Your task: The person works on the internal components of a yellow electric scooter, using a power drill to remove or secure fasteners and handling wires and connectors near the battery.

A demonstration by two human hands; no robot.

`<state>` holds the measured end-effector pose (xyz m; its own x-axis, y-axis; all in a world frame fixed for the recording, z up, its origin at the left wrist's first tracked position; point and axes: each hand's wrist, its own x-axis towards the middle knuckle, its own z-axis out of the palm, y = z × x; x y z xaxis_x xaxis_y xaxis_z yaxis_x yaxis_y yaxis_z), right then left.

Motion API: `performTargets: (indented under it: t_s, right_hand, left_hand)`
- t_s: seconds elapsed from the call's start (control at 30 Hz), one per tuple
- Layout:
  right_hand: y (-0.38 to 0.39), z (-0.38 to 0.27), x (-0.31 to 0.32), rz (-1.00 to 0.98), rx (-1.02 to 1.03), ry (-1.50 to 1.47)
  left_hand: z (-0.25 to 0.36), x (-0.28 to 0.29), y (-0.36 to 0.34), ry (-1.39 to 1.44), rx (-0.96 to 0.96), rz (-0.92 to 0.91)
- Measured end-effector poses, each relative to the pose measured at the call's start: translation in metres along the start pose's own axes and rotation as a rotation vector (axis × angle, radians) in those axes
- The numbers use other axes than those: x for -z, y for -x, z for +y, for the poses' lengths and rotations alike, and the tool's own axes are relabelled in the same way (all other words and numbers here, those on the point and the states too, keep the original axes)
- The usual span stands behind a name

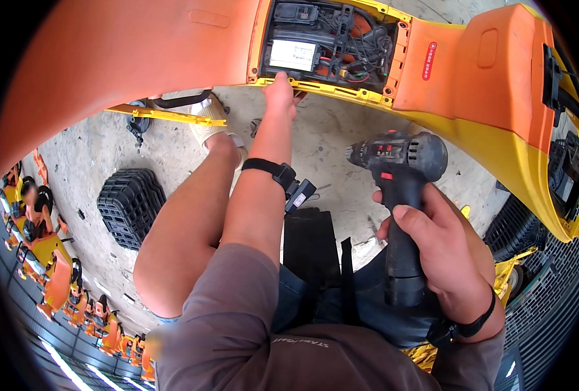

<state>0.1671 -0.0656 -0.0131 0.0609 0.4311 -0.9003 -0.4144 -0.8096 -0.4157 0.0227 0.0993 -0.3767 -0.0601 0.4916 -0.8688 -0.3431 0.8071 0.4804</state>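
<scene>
Drill (407, 188), barrel (394, 151) crosswise, chuck (352, 155) leftward, right grip (442, 238) tight around its handle (403, 267); left grip (280, 94) unclear.

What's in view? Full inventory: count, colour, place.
drill: 1, black with red marks, in right grip
vehicle body: 1, orange and yellow, across top
labelled module: 1, white face, in open bay
wiring: too tangled to count, mostly black, same bay
strip: 1, yellow, below body, left
slatted crate: 1, black, floor left
parked vehicles: several, orange and yellow, far left
straps: 2, black, one per forearm
shirt: 1, grey, bottom
left grip: 1, bare, at bay's lower edge
right grip: 1, bare, around drill handle
</scene>
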Motion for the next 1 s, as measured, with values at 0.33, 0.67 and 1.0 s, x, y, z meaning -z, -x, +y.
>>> performTargets:
  t_s: [0.33,0.67,1.0]
  right_hand:
    - [0.0,0.002,-0.003,-0.016,0.014,-0.001]
    - [-0.001,0.002,-0.006,-0.015,0.009,0.028]
    - [0.0,0.006,-0.004,-0.015,0.039,0.015]
  left_hand:
    - [0.002,-0.006,-0.003,-0.088,0.009,0.076]
    - [-0.001,-0.003,-0.001,-0.181,-0.046,0.088]
    - [-0.004,-0.008,0.026,-0.292,-0.117,0.129]
